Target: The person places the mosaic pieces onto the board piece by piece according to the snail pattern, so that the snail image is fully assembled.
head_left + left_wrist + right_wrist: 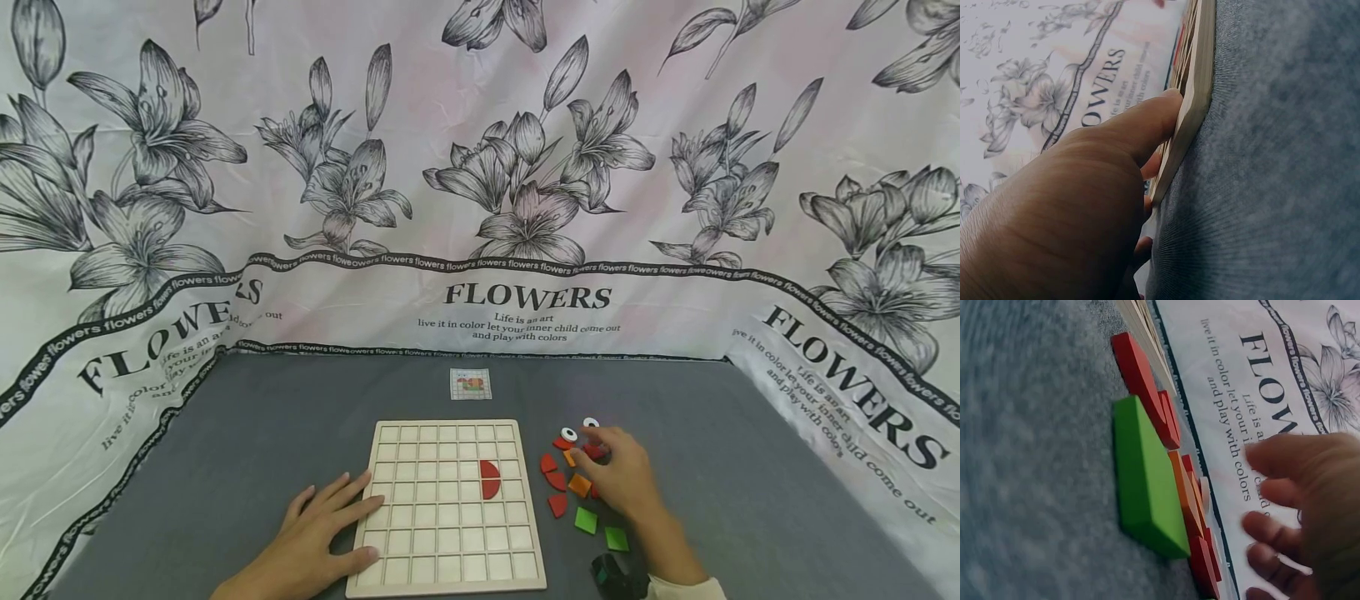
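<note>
- Left hand (322, 529), fingers spread, touches the board's (422, 540) left edge.
- Right of the board, green squares (586, 521) lie unplaced.
- On the board, only two red quarter-discs (491, 489) sit.
- Right of the board, right hand (621, 471), fingers bent, seemingly empty, hovers by unplaced orange pieces (580, 486) and white discs (568, 434).

Soft, even light fills the head view; both wrist views look dimmer, the left hand (1072, 194) shaded and the right hand (1332, 503) softly blurred.
</note>
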Tool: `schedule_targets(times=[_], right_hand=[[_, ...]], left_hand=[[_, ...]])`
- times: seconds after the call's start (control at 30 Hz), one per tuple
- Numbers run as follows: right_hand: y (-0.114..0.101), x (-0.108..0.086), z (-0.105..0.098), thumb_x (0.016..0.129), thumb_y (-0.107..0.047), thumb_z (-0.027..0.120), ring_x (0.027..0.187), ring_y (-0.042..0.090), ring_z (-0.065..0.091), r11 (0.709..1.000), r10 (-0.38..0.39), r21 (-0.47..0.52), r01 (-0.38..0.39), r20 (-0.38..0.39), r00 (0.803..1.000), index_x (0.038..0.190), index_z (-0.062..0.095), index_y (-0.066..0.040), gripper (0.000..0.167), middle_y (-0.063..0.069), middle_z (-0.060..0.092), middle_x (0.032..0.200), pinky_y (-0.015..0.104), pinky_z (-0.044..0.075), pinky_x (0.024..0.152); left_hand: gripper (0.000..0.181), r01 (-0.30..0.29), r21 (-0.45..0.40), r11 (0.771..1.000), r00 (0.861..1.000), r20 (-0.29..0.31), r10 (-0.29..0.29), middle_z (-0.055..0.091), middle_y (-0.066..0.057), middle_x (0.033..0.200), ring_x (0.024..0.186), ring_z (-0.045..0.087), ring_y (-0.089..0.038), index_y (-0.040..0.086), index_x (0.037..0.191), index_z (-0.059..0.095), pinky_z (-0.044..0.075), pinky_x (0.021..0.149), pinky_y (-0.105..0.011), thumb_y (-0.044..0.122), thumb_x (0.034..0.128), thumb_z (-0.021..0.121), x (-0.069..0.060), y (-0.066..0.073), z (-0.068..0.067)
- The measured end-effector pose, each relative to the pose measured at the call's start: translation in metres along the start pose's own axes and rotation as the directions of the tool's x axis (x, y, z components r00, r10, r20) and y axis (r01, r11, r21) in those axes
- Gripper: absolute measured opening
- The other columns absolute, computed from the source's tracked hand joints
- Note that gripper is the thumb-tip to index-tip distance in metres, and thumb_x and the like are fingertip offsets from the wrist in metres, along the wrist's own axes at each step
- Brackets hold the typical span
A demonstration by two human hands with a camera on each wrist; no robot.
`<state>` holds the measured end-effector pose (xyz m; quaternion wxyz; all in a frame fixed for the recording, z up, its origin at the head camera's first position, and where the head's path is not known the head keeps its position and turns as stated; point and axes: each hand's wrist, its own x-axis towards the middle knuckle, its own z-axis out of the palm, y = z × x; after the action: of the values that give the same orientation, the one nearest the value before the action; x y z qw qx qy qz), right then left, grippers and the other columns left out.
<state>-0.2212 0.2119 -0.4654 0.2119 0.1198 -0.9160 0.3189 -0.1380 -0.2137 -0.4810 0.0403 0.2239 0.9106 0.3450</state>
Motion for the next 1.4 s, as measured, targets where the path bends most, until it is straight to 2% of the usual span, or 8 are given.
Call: schedule_targets(times=[0.23, 0.37, 0.63, 0.97, 1.17, 1.27, 1.4], right_hand=[[0.0004, -0.0018, 0.0051, 0.079, -0.027, 0.081, 0.086, 0.023, 0.06, 0.994, 0.085, -0.073, -0.076, 0.129, 0.988, 0.107, 0.072, -0.007, 0.035, 0.005, 0.063, 0.095, 0.046, 0.049, 0.075], [-0.0035, -0.0013, 0.0058, 0.08, -0.029, 0.08, 0.088, 0.025, 0.057, 0.988, 0.123, -0.116, -0.104, 0.176, 0.977, 0.106, 0.072, -0.005, 0.036, 0.006, 0.06, 0.097, 0.047, 0.048, 0.076], [-0.0058, -0.0003, 0.0078, 0.079, -0.011, 0.076, 0.084, 0.026, 0.056, 0.985, 0.078, -0.163, -0.053, 0.145, 0.986, 0.101, 0.073, -0.003, 0.024, 0.005, 0.059, 0.086, 0.047, 0.045, 0.074], [-0.0072, -0.0023, 0.0051, 0.08, -0.018, 0.079, 0.085, 0.03, 0.054, 0.975, 0.119, -0.208, -0.084, 0.164, 0.979, 0.095, 0.073, -0.002, 0.023, 0.008, 0.058, 0.087, 0.047, 0.045, 0.074], [-0.006, -0.0014, 0.008, 0.081, -0.013, 0.077, 0.078, 0.024, 0.054, 0.989, 0.076, -0.137, -0.063, 0.093, 0.993, 0.095, 0.072, 0.0, 0.02, 0.006, 0.057, 0.083, 0.044, 0.044, 0.07], [-0.0051, -0.0014, 0.0086, 0.081, -0.011, 0.077, 0.077, 0.023, 0.056, 0.996, 0.02, -0.085, -0.017, 0.024, 1.0, 0.098, 0.071, 0.0, 0.021, 0.008, 0.059, 0.086, 0.044, 0.045, 0.069], [-0.0068, -0.0009, 0.006, 0.08, -0.008, 0.079, 0.077, 0.025, 0.058, 0.998, -0.07, -0.012, 0.07, -0.051, 0.996, 0.102, 0.072, -0.002, 0.023, 0.008, 0.061, 0.091, 0.042, 0.047, 0.065]], left_hand=[[0.061, -0.004, 0.005, 1.0, 1.0, 0.0, 0.004, 0.034, -0.011, 0.152, 0.138, 0.023, -0.043, 0.016, 0.138, 0.057, 0.006, 0.098, -0.07, 0.053, 0.0899, 0.061, 0.0004, 0.0005, 0.0001], [0.061, 0.001, 0.004, 1.0, 1.0, 0.004, -0.001, 0.034, -0.011, 0.152, 0.138, 0.023, -0.043, 0.017, 0.138, 0.056, 0.005, 0.097, -0.07, 0.053, 0.0895, 0.061, 0.0, 0.0003, 0.0001], [0.06, 0.004, 0.008, 1.0, 1.0, -0.007, -0.004, 0.035, -0.011, 0.152, 0.137, 0.025, -0.043, 0.017, 0.138, 0.057, 0.006, 0.097, -0.071, 0.053, 0.0892, 0.062, -0.0004, 0.0009, -0.0003], [0.062, 0.005, 0.004, 1.0, 1.0, 0.005, -0.005, 0.035, -0.01, 0.152, 0.138, 0.024, -0.043, 0.017, 0.138, 0.057, 0.005, 0.097, -0.07, 0.053, 0.089, 0.062, -0.0006, 0.002, -0.0008], [0.063, 0.012, 0.006, 1.0, 1.0, 0.01, -0.012, 0.034, -0.01, 0.152, 0.138, 0.023, -0.042, 0.016, 0.138, 0.056, 0.005, 0.098, -0.07, 0.054, 0.0887, 0.062, -0.001, 0.0015, -0.0019], [0.064, 0.012, 0.011, 1.0, 1.0, 0.012, -0.012, 0.033, -0.01, 0.152, 0.138, 0.023, -0.042, 0.016, 0.139, 0.056, 0.006, 0.098, -0.07, 0.055, 0.0889, 0.061, -0.0012, 0.0019, -0.0024], [0.062, -0.002, 0.016, 1.0, 1.0, 0.012, 0.002, 0.034, -0.01, 0.152, 0.138, 0.024, -0.043, 0.017, 0.139, 0.056, 0.006, 0.097, -0.071, 0.054, 0.0897, 0.061, -0.0001, 0.0029, -0.0019]])
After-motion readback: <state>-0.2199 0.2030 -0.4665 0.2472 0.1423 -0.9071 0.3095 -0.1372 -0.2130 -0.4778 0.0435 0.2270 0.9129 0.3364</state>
